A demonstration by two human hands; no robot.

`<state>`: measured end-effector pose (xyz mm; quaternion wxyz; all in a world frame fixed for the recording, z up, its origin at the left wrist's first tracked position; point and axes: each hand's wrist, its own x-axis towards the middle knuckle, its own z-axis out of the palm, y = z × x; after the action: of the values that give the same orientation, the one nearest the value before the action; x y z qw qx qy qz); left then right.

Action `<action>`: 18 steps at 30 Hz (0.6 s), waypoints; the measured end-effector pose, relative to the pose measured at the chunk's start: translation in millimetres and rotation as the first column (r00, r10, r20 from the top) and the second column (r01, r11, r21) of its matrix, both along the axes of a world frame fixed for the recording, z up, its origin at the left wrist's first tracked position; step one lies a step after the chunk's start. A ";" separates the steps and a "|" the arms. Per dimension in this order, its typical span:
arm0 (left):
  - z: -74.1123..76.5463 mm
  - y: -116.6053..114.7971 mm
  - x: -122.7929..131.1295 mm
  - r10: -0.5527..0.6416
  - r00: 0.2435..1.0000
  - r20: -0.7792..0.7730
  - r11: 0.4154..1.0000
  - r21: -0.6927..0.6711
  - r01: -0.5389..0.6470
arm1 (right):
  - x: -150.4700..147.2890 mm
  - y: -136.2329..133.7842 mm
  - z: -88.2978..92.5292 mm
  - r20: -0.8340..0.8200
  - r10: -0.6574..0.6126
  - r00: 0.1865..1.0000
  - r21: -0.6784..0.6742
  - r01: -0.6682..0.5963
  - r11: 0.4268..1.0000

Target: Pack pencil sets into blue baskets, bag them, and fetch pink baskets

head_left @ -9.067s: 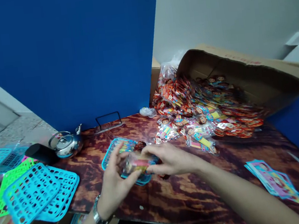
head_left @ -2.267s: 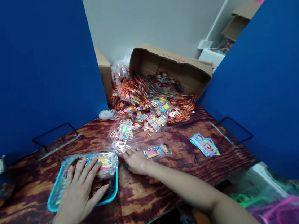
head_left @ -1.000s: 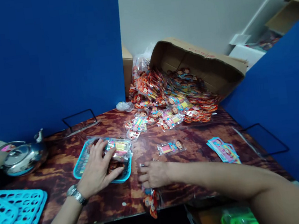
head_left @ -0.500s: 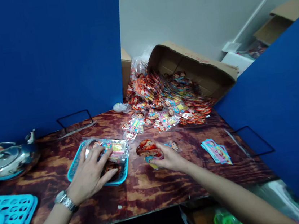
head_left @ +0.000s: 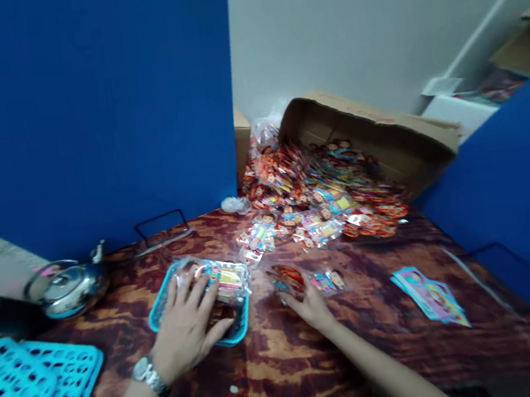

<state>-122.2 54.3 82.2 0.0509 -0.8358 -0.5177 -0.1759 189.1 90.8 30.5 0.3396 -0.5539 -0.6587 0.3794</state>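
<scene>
My left hand (head_left: pixel 187 327) lies spread over clear plastic packets (head_left: pixel 229 281) printed with cartoon dolls, stacked in a small light-blue basket (head_left: pixel 159 305). A metal watch is on that wrist. My right hand (head_left: pixel 309 302) is closed on a few red-haired doll packets (head_left: pixel 288 277), held at the table to the right of the basket; they are slightly blurred. Just beyond its fingers a single doll packet (head_left: pixel 329 281) lies flat on the table. A big heap of similar packets (head_left: pixel 291 179) spills from a tipped cardboard box (head_left: pixel 384 145) behind.
Several printed cards (head_left: pixel 429 297) lie fanned at the right. At the left stand a steel kettle (head_left: pixel 70 288) and stacked blue perforated plastic pieces (head_left: pixel 52 392). Blue panels (head_left: pixel 89 104) border the patterned table (head_left: pixel 276 364) on both sides.
The whole view has shifted, so things sit further right and lower. My right hand has turned the doll packets from facing me to nearly edge-on. My left hand stays on the basket.
</scene>
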 end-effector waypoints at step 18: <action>1.8 -2.5 -0.5 -0.001 1.000 -0.010 0.996 0.089 0.002 | -7.9 33.9 46.5 -0.151 -0.009 0.988 -0.228 -0.026 0.973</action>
<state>-122.7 51.8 84.0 0.0905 -0.8339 -0.5083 -0.1950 181.3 124.7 77.0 0.3210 -0.5562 -0.5852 0.4951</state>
